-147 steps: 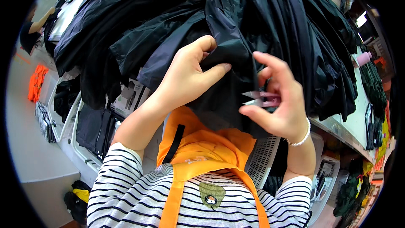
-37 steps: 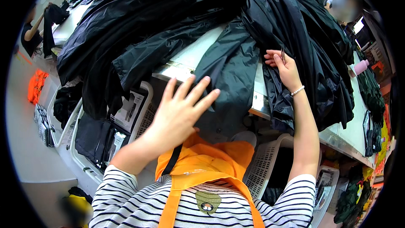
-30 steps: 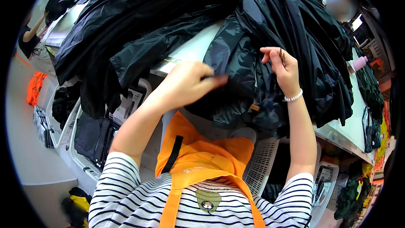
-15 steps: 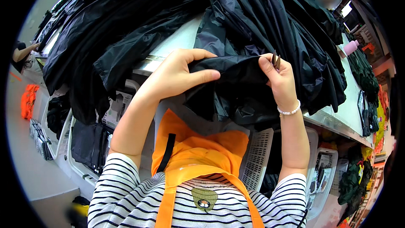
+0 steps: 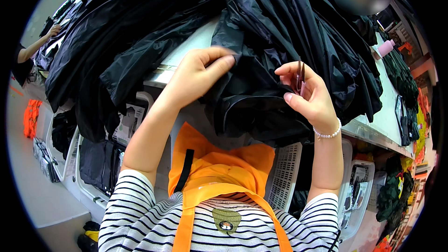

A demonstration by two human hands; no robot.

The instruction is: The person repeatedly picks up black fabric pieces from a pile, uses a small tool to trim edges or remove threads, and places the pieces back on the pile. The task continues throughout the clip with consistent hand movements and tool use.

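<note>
Black, thin, shiny fabric [image 5: 254,81], which looks like part of a garment, hangs in loose folds over the near table edge. My left hand [image 5: 198,74] pinches a bit of it between thumb and fingers. To the right, my right hand [image 5: 315,95] keeps a pair of small thread snips [image 5: 300,78] in its palm, the pointed blades sticking up past the fingers. Its thumb and forefinger are apart, close to the fabric's right side. Whether they touch the cloth I cannot tell.
Large heaps of black fabric [image 5: 154,23] cover the white table [image 5: 189,49]. White plastic baskets [image 5: 285,170] with packed dark goods stand beneath. A pink bottle [image 5: 385,48] is on the table at right. A co-worker's arm [image 5: 39,43] reaches in at far left; another person's blurred head is at upper right.
The fabric edge stretched between my hands has dropped into folds. My right hand has moved down and opened its thumb and forefinger; my left hand has closed to a pinch.
</note>
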